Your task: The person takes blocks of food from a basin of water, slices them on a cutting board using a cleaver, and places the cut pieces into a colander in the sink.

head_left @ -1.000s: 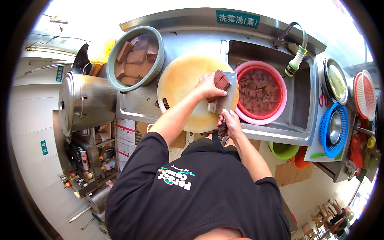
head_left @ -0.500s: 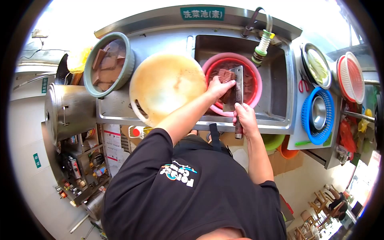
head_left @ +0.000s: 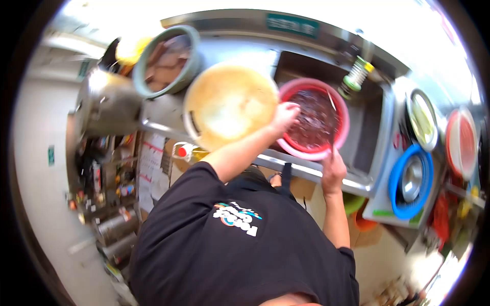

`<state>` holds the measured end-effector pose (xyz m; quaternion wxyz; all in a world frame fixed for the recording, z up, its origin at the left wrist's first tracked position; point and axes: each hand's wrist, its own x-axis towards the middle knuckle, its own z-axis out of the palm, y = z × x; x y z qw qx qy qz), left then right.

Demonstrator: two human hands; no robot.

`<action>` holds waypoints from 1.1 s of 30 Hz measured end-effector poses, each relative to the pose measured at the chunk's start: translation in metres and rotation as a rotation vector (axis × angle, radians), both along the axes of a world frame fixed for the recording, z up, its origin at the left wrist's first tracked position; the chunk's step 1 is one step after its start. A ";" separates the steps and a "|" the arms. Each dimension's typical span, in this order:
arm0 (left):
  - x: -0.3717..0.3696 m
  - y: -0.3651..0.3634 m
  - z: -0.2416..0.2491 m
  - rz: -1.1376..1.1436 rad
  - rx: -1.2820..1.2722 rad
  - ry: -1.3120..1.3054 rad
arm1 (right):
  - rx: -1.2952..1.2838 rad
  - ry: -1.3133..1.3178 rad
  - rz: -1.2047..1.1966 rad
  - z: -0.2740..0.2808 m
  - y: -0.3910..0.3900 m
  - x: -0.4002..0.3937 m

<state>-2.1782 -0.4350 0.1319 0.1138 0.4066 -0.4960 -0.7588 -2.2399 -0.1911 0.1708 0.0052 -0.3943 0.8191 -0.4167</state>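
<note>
My right hand [head_left: 333, 171] is closed round the handle of a cleaver [head_left: 332, 109], whose blade shows nearly edge-on over the right side of a pink-and-red tub [head_left: 343, 127]. In the tub, dark reddish-brown pieces [head_left: 311, 120] lie in rippling water. My left hand [head_left: 286, 116] is at the tub's left rim, blurred, its fingers loosely bent and apart with nothing visible in them. Beside it, to the left, lies a round, worn, yellowish cutting board [head_left: 229, 104] with a handle slot.
A grey-green basin [head_left: 191, 69] at the left holds larger brown blocks [head_left: 166, 66] in water. The tub sits in a metal sink [head_left: 365, 122] below a ribbed tap hose [head_left: 356, 79]. On the right are a blue basket [head_left: 395, 186] with a metal bowl [head_left: 411, 181] and several colanders.
The sliced brown block has left my left hand and the water now ripples. My left hand has drawn back leftward, and the cleaver has turned edge-on. The whole view has shifted and tilted.
</note>
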 end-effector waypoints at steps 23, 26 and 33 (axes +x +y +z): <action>0.282 -0.543 0.024 0.610 -0.801 -0.836 | 0.251 -0.533 -0.295 -0.003 -0.074 0.060; 0.262 -0.537 0.026 0.446 -0.866 -0.879 | 0.275 -0.559 -0.295 0.006 -0.080 0.071; 0.234 -0.489 0.081 0.204 -0.970 -0.900 | 0.260 -0.555 -0.313 0.009 -0.092 0.077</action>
